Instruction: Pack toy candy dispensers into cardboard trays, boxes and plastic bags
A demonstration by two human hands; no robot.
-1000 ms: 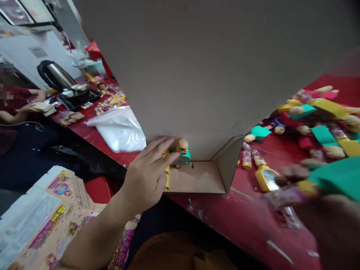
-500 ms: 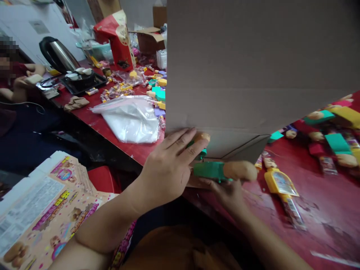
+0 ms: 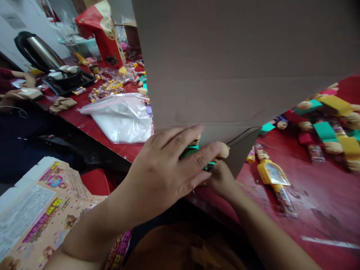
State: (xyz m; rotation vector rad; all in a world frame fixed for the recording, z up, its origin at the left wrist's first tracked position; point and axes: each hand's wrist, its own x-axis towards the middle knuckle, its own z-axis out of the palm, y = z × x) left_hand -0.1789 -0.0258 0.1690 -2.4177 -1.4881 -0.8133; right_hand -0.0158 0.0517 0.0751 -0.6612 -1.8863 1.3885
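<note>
A large plain cardboard box (image 3: 233, 48) stands tilted in front of me, its panel rising high. At its low opening, my left hand (image 3: 168, 165) lies with fingers stretched out over toys with green bodies and doll-like heads. One green toy (image 3: 191, 150) shows between its fingers; another toy's tan head (image 3: 223, 150) sticks out beside the fingertips. My right hand (image 3: 222, 174) is closed around the lower part of that second toy, its grip partly hidden behind my left hand. To the right, a yellow doll-headed toy (image 3: 272, 172) with a candy-filled tube lies on the red table (image 3: 317, 195).
More coloured toys (image 3: 332, 131) are heaped at right. A clear plastic bag (image 3: 120, 116), loose wrapped candies (image 3: 108, 90), a tray with cups (image 3: 67, 80) and a kettle (image 3: 42, 50) are at left. Printed cartons (image 3: 53, 210) stack at lower left. Another person's hands (image 3: 24, 88) show at far left.
My right hand has carried the green toy left and up to the box opening, beside my left hand. My left hand now reaches farther over the toys. The view has shifted slightly.
</note>
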